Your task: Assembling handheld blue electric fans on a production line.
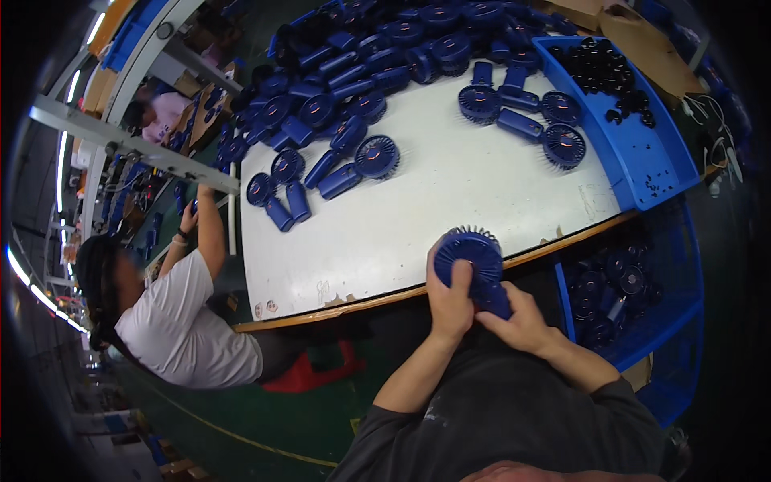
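Co-worker point(193, 321) in a white shirt is sitting well left of the grip, a red stool point(325, 369) showing nearer to it. Loose fans point(376, 155) are lying beyond the grip to its left on a white table point(385, 241), and a pile point(349, 72) of fans is covering the far side. The left hand point(450, 301) is clasping the round head of a blue fan point(472, 253), thumb lying across its ribbed grille. The right hand point(520, 320) is grasping the handle end, so both are holding the fan at the table's near edge. More fans point(564, 145) are lying beyond the grip to its right. Farther right, a blue tray point(666, 165) is holding black parts point(594, 68); beneath it, right of the grip, a blue crate point(679, 289) is holding other fans point(631, 279).
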`<control>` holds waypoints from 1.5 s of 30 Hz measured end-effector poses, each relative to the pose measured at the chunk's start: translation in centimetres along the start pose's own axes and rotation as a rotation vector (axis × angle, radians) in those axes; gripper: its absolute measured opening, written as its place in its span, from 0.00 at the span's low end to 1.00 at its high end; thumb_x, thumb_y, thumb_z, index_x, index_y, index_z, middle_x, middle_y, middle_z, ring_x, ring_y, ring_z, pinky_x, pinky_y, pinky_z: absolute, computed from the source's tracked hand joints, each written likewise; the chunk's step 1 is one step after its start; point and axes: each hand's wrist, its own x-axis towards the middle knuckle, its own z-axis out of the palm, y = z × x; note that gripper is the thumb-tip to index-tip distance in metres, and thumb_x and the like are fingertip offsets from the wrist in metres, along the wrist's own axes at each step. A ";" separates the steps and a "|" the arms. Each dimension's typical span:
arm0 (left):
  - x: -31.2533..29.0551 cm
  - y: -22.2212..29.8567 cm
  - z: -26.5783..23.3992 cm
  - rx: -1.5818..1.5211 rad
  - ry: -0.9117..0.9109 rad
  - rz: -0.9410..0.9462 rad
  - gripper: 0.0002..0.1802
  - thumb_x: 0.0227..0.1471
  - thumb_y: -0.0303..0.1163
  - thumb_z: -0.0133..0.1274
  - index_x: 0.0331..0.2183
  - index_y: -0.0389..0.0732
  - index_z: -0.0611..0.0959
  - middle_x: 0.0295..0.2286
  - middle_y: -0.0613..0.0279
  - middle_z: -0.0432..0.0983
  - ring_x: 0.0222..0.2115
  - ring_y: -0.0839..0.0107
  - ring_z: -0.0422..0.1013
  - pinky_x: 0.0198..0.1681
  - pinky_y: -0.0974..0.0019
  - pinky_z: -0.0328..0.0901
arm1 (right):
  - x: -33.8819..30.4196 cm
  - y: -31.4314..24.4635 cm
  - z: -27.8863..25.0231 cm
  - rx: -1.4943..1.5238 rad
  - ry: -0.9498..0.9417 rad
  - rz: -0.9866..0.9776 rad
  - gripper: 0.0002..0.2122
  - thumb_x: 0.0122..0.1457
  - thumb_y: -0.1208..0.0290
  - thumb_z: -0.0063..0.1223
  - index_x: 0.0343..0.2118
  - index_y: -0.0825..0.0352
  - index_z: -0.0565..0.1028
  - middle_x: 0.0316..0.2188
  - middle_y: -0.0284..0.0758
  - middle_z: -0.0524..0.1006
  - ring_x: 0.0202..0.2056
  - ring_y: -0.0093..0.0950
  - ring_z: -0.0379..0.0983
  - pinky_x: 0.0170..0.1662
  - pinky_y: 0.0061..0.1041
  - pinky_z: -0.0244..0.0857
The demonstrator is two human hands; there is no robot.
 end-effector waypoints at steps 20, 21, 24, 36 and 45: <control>0.2 2.3 -1.1 0.030 -0.439 -0.271 0.16 0.50 0.17 0.56 0.42 0.28 0.74 0.30 0.49 0.76 0.34 0.60 0.75 0.30 0.61 0.78 | 19.1 4.2 -41.1 -1.367 0.409 0.126 0.14 0.48 0.81 0.52 0.40 0.70 0.74 0.41 0.50 0.75 0.47 0.49 0.71 0.52 0.43 0.65; 0.1 2.5 -1.4 0.116 -0.368 -0.271 0.16 0.50 0.18 0.57 0.42 0.29 0.74 0.29 0.50 0.76 0.33 0.61 0.75 0.29 0.62 0.78 | 19.4 4.4 -40.7 -1.316 0.463 0.115 0.12 0.47 0.82 0.52 0.37 0.70 0.75 0.39 0.52 0.75 0.46 0.49 0.71 0.50 0.45 0.65; 0.0 2.7 -2.0 0.308 -0.271 -0.216 0.16 0.51 0.19 0.58 0.43 0.27 0.74 0.30 0.52 0.77 0.32 0.66 0.76 0.29 0.64 0.77 | 19.0 1.7 -39.8 -1.163 0.595 -0.060 0.11 0.46 0.81 0.57 0.35 0.70 0.74 0.32 0.46 0.77 0.38 0.44 0.75 0.43 0.39 0.68; 0.5 -0.1 -2.3 0.733 -0.148 0.404 0.15 0.53 0.20 0.59 0.43 0.34 0.75 0.36 0.58 0.76 0.35 0.74 0.75 0.39 0.71 0.71 | 6.7 -5.4 -4.1 0.014 -0.119 -0.135 0.09 0.57 0.79 0.55 0.40 0.72 0.73 0.34 0.38 0.76 0.35 0.25 0.74 0.39 0.24 0.69; -0.3 2.6 -1.1 0.462 -0.074 -0.104 0.14 0.52 0.21 0.58 0.42 0.33 0.75 0.32 0.60 0.75 0.32 0.72 0.74 0.31 0.71 0.73 | 8.7 -6.1 -5.9 0.015 -0.335 -0.065 0.09 0.59 0.68 0.59 0.34 0.71 0.79 0.30 0.37 0.79 0.29 0.27 0.77 0.32 0.24 0.71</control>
